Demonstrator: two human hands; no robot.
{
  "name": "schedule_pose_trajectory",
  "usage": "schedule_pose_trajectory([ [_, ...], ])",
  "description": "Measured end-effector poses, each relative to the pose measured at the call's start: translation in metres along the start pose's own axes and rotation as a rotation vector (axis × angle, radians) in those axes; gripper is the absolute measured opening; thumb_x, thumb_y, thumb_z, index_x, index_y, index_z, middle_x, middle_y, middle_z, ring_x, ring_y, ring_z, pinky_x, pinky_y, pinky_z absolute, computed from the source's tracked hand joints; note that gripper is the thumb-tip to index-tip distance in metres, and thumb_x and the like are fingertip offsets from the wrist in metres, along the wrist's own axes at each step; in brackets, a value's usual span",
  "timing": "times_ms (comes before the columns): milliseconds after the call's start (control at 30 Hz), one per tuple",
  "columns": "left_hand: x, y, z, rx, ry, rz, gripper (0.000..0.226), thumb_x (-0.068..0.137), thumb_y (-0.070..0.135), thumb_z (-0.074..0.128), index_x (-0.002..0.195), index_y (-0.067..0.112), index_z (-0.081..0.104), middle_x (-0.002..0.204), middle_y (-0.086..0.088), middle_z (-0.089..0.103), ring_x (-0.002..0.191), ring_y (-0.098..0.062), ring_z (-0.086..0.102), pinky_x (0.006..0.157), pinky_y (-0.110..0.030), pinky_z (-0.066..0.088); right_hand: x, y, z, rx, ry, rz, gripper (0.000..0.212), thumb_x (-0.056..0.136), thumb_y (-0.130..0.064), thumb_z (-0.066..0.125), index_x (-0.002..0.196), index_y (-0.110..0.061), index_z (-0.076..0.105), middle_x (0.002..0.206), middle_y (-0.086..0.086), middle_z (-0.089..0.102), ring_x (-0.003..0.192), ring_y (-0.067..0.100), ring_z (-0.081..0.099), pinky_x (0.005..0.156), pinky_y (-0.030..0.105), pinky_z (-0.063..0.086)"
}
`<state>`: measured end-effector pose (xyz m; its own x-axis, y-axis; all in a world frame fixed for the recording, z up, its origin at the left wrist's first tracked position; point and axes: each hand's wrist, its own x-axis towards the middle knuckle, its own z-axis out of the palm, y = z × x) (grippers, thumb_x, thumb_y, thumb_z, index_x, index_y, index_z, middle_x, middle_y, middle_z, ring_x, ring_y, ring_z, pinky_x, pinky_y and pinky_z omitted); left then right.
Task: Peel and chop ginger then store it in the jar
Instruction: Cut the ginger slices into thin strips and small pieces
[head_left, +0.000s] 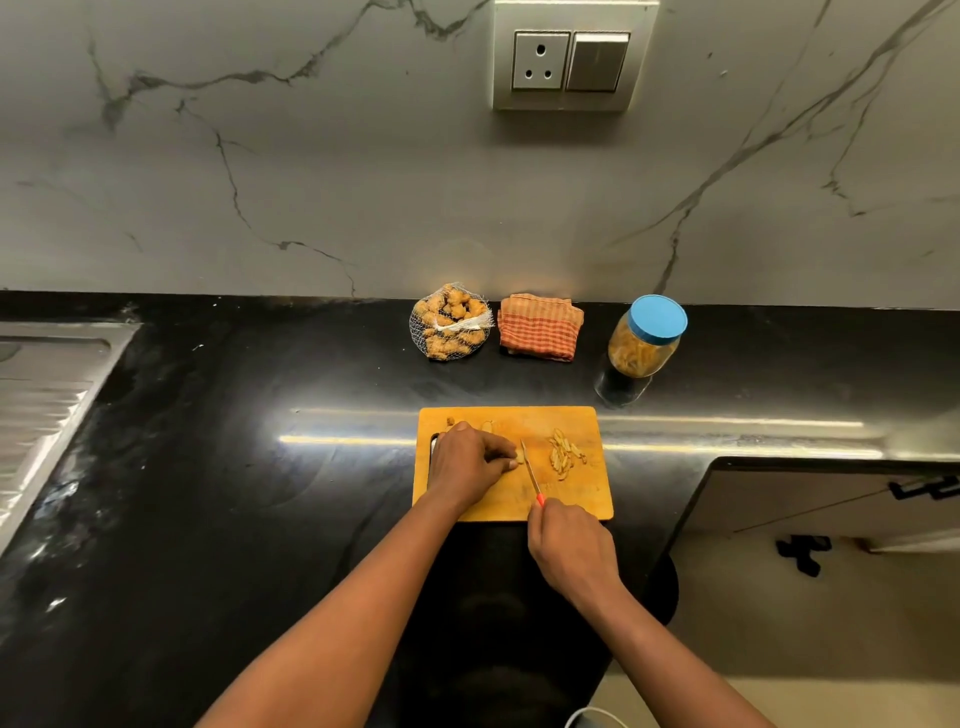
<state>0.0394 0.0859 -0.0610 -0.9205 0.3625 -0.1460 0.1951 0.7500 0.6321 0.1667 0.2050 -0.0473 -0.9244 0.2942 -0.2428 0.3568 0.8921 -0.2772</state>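
Note:
A wooden cutting board (576, 493) lies on the black counter. My left hand (467, 462) rests on the board and pinches a small piece of ginger (518, 457) under its fingertips. My right hand (571, 551) grips the red handle of a small knife (531, 470), whose blade sits right beside the ginger piece. A pile of cut ginger slices (565, 453) lies on the board's right part. Two small bits of ginger (487, 426) lie near the board's far edge. A jar (641, 345) with a blue lid, partly filled, stands behind the board at the right.
A net bag of whole ginger (451, 322) and a folded checked cloth (540, 326) sit at the back by the marble wall. A steel sink drainboard (47, 395) is at the left. The counter ends at the right, above a cabinet (831, 499).

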Motion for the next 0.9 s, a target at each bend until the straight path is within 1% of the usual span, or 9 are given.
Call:
schedule_pose_trajectory([
  [100, -0.0003, -0.0054, 0.0039, 0.04, 0.02, 0.019, 0.021, 0.074, 0.046, 0.078, 0.093, 0.038, 0.076, 0.096, 0.024, 0.072, 0.094, -0.004, 0.058, 0.089, -0.04, 0.048, 0.0004, 0.0013, 0.0005, 0.005, -0.001, -0.011, 0.042, 0.105, -0.044, 0.027, 0.091, -0.021, 0.06, 0.074, -0.005, 0.056, 0.067, 0.016, 0.059, 0.059, 0.033, 0.048],
  [233, -0.001, -0.005, 0.0056, 0.111, 0.027, 0.043, 0.025, 0.077, 0.054, 0.073, 0.096, 0.038, 0.076, 0.101, 0.025, 0.07, 0.096, -0.005, 0.05, 0.091, -0.037, 0.04, 0.0016, 0.0014, 0.0009, 0.002, -0.01, -0.017, 0.041, 0.105, -0.044, 0.028, 0.092, -0.02, 0.059, 0.076, -0.005, 0.057, 0.07, 0.017, 0.062, 0.06, 0.034, 0.048],
  [400, 0.0013, -0.0071, 0.0068, 0.128, 0.03, 0.055, 0.022, 0.078, 0.053, 0.072, 0.094, 0.038, 0.076, 0.099, 0.026, 0.07, 0.095, -0.006, 0.048, 0.09, -0.037, 0.039, 0.0023, 0.0011, 0.0016, -0.001, -0.009, -0.029, 0.042, 0.104, -0.044, 0.027, 0.094, -0.02, 0.06, 0.078, -0.002, 0.062, 0.07, 0.018, 0.062, 0.06, 0.035, 0.051],
  [567, 0.0019, -0.0074, 0.007, 0.151, 0.036, 0.064, 0.023, 0.078, 0.055, 0.07, 0.094, 0.039, 0.076, 0.098, 0.025, 0.07, 0.093, -0.006, 0.047, 0.088, -0.037, 0.039, 0.0035, -0.0017, 0.0009, -0.005, -0.016, -0.015, 0.042, 0.105, -0.044, 0.027, 0.096, -0.019, 0.06, 0.083, -0.001, 0.064, 0.074, 0.019, 0.064, 0.061, 0.034, 0.049],
  [700, 0.0028, -0.0081, 0.0072, 0.156, 0.041, 0.065, 0.023, 0.078, 0.056, 0.07, 0.092, 0.039, 0.075, 0.098, 0.025, 0.07, 0.093, -0.005, 0.047, 0.087, -0.037, 0.039, 0.0039, -0.0028, 0.0002, -0.01, -0.013, -0.011, 0.041, 0.105, -0.043, 0.028, 0.096, -0.02, 0.06, 0.082, -0.002, 0.063, 0.074, 0.018, 0.064, 0.058, 0.032, 0.045],
  [900, 0.0022, -0.0067, 0.0072, 0.161, 0.045, 0.071, 0.024, 0.079, 0.055, 0.069, 0.093, 0.038, 0.076, 0.099, 0.024, 0.071, 0.093, -0.005, 0.046, 0.087, -0.037, 0.039, 0.0028, -0.0042, -0.0005, -0.006, -0.009, -0.002, 0.041, 0.105, -0.043, 0.027, 0.096, -0.02, 0.06, 0.078, -0.004, 0.059, 0.072, 0.017, 0.063, 0.058, 0.031, 0.047],
])
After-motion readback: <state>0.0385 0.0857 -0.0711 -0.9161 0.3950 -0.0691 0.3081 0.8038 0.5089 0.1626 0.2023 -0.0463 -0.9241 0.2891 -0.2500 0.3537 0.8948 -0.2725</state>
